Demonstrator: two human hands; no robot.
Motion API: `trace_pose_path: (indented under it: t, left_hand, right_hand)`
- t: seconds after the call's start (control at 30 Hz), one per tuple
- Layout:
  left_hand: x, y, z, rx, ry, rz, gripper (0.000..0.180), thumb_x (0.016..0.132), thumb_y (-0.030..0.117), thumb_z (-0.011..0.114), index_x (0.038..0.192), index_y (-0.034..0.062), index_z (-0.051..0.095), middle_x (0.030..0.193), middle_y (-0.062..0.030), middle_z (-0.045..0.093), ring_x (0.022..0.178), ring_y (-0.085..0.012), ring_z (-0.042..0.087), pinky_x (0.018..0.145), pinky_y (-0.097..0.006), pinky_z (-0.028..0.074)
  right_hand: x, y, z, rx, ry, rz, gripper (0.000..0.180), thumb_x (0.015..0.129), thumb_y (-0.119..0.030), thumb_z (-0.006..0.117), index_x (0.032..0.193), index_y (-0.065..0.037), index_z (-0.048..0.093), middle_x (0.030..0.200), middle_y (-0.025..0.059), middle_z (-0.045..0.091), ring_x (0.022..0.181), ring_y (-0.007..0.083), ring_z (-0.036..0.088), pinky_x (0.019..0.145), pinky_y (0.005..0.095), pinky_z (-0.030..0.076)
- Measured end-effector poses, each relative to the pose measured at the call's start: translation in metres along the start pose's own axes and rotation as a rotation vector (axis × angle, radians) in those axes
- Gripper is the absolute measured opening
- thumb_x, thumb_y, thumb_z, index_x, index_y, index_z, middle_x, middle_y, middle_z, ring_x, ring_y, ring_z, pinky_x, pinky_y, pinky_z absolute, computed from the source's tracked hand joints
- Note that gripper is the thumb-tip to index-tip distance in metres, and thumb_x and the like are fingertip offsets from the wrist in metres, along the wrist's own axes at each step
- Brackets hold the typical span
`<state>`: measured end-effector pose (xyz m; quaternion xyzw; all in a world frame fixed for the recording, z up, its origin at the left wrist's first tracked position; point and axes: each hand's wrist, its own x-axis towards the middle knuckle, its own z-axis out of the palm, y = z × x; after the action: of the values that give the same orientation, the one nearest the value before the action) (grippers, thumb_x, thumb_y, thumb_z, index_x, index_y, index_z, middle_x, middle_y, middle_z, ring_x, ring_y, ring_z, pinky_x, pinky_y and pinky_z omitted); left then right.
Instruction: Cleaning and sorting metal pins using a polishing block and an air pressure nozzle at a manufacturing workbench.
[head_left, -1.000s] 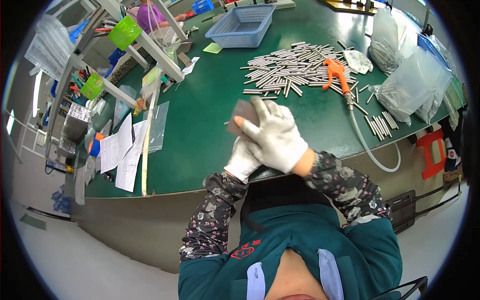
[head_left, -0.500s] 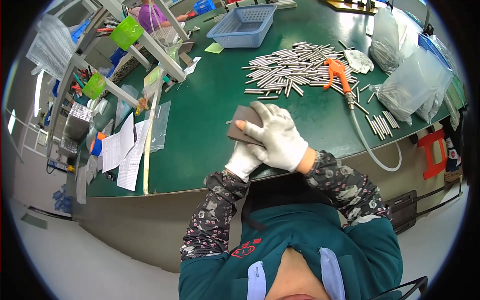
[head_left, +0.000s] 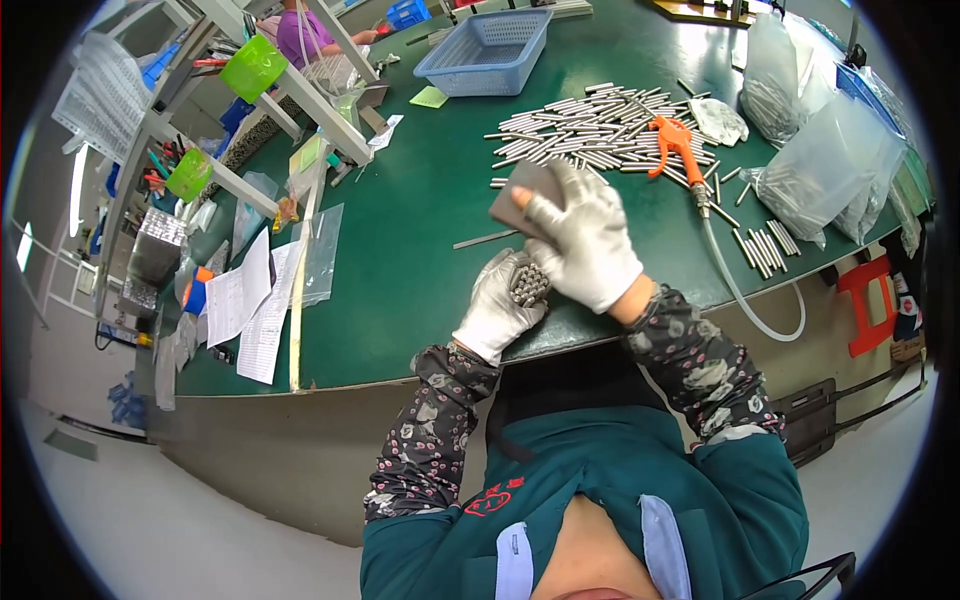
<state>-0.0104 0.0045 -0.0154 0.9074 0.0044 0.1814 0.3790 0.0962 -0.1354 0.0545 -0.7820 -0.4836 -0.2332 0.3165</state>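
At the far left of the frame the paper sheets lie flat on the green counter, well apart from my work. Moving right, one loose rod lies by itself on the counter, just left of my hands.

My left hand, gloved, sits at the near edge of the counter, fingers curled shut around a bundle of short metal rods; their ends show as a tight cluster facing up toward me. My right hand, also gloved, crosses just above it, fingers pinched closed on a flat grey pad, which tilts up off the counter with its lower edge near the bundle.

I judge I'm in the middle of evening up or cleaning the ends of the bundle with the pad. The next move seems to call for bringing the pad squarely onto the rod ends while my left fingers keep the bundle tight, so none slip out.

Further right and up, the big pile of rods spreads across the counter, with the orange air gun lying on it and clear bags of rods at the right rim.
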Motion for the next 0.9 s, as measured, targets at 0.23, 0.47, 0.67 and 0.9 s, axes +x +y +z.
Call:
trace_pose_path:
  t: [0.23, 0.47, 0.67, 0.9]
  left_hand:
    - [0.002, 0.026, 0.005, -0.628, 0.078, -0.23, 0.054, 0.061, 0.011, 0.073, 0.111, 0.0047, 0.055, 0.102, -0.0121, 0.06, 0.104, -0.0332, 0.056, 0.096, -0.038, 0.041]
    - [0.001, 0.018, 0.001, -0.35, 0.052, -0.17, 0.054, 0.061, 0.011, 0.074, 0.111, 0.0039, 0.054, 0.1, -0.0103, 0.061, 0.104, -0.0307, 0.056, 0.097, -0.04, 0.04]
    - [-0.007, -0.008, 0.004, -0.155, -0.031, -0.062, 0.063, 0.065, -0.008, 0.069, 0.122, 0.0028, 0.044, 0.098, -0.0011, 0.053, 0.087, -0.0096, 0.055, 0.08, -0.023, 0.047]
    - [0.0, 0.009, 0.005, -0.367, 0.057, -0.122, 0.056, 0.06, 0.001, 0.072, 0.111, 0.0031, 0.051, 0.099, -0.0099, 0.059, 0.094, -0.0231, 0.059, 0.082, -0.032, 0.049]
  right_hand:
    - [-0.039, 0.015, -0.011, 0.291, -0.068, -0.342, 0.053, 0.068, -0.022, 0.067, 0.119, -0.016, 0.058, 0.121, 0.025, 0.048, 0.107, 0.0389, 0.048, 0.091, 0.0454, 0.036]
    - [-0.039, 0.015, -0.019, 0.337, -0.08, -0.258, 0.062, 0.063, -0.022, 0.071, 0.123, -0.02, 0.055, 0.128, 0.0273, 0.043, 0.116, 0.0405, 0.044, 0.099, 0.0466, 0.032]
    - [-0.037, 0.039, -0.024, 0.042, -0.057, 0.114, 0.056, 0.064, -0.019, 0.069, 0.118, -0.013, 0.059, 0.127, 0.0245, 0.045, 0.112, 0.0382, 0.045, 0.097, 0.044, 0.035]
    - [-0.038, 0.01, -0.028, 0.256, -0.079, -0.014, 0.05, 0.067, -0.025, 0.067, 0.116, -0.016, 0.062, 0.123, 0.0227, 0.047, 0.111, 0.0377, 0.047, 0.094, 0.0439, 0.036]
